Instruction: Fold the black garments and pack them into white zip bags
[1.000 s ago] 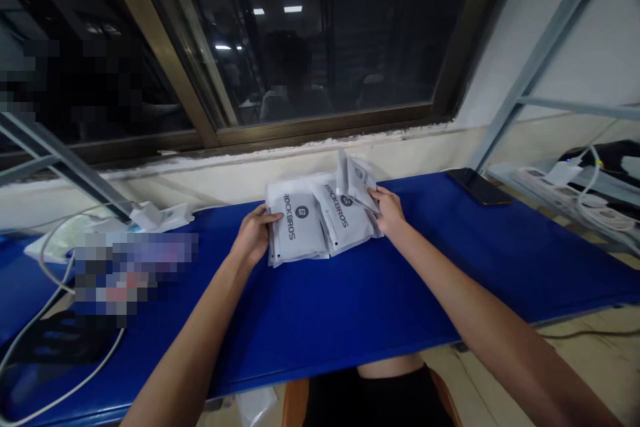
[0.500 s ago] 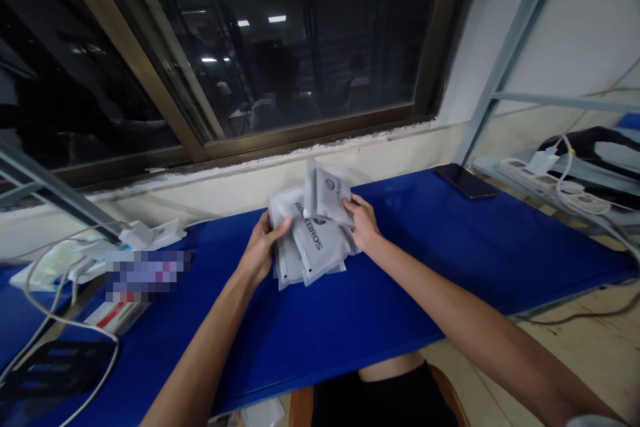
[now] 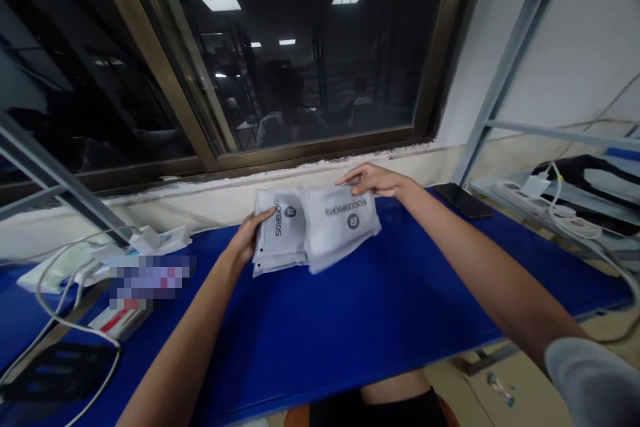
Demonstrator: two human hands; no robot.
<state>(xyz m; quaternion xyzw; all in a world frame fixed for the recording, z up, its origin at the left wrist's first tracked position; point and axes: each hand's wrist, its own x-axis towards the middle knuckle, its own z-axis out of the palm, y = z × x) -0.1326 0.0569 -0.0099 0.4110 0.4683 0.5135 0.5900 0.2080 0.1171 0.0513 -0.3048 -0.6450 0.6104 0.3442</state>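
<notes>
My left hand is closed on the left edge of several stacked frosted plastic bags, thumb on top, with dark "ROCKBROS" lettering and a logo. Right beside them, a similar frosted plastic bag is tilted, slightly blurred, and its lettering reads upside down. My right hand has its thumb and fingers on that bag's top edge, with the forefinger stretched out past it. The bags' contents are hidden by the cloudy plastic.
A blue tabletop lies beneath, against a wall and dark window. A phone rests at the back right. Power strips and cables sit at both sides. A box and a black slotted object are at left.
My right hand has moved up and turned over with a bag, which now lies beside the stack rather than above it. The left hand and its bags have shifted slightly left.
</notes>
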